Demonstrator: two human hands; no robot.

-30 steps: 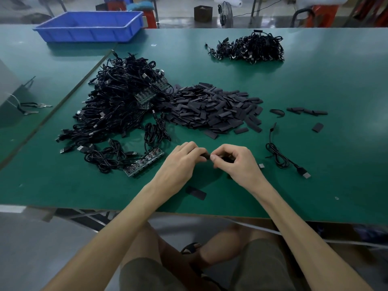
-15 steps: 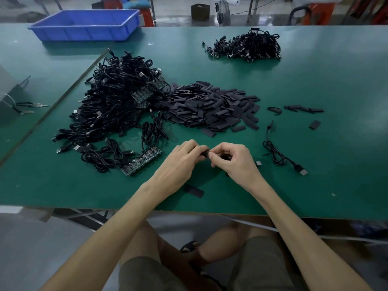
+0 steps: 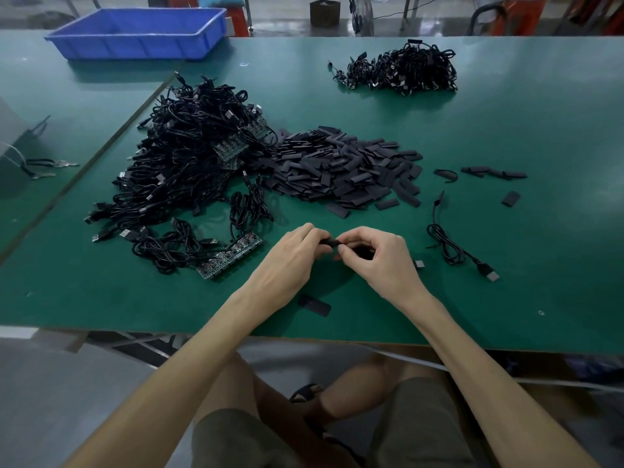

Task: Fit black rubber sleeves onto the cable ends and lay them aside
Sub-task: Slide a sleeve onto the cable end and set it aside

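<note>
L hand (image 3: pixel 290 261) & R hand (image 3: pixel 378 261) meet just near-side of sleeve pile (image 3: pixel 337 170) over counter (image 3: pixel 506 315), both grips pinched narrow on one black sleeve (image 3: pixel 329 243), prob. to steady it while cable end (hidden in R palm) goes in, close to stock for quick refills.

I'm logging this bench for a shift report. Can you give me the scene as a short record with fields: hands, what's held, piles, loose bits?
left hand: pinches one end of the black sleeve
right hand: pinches its other end; cable end hidden by fingers
sleeve pile: centre of the table, beyond the hands
large cable heap: left of the sleeve pile, touching it
small cable heap: far side of the table
single cable: right of the right hand, apart
loose sleeve: near table edge, by the left wrist
blue bin: far left
</note>
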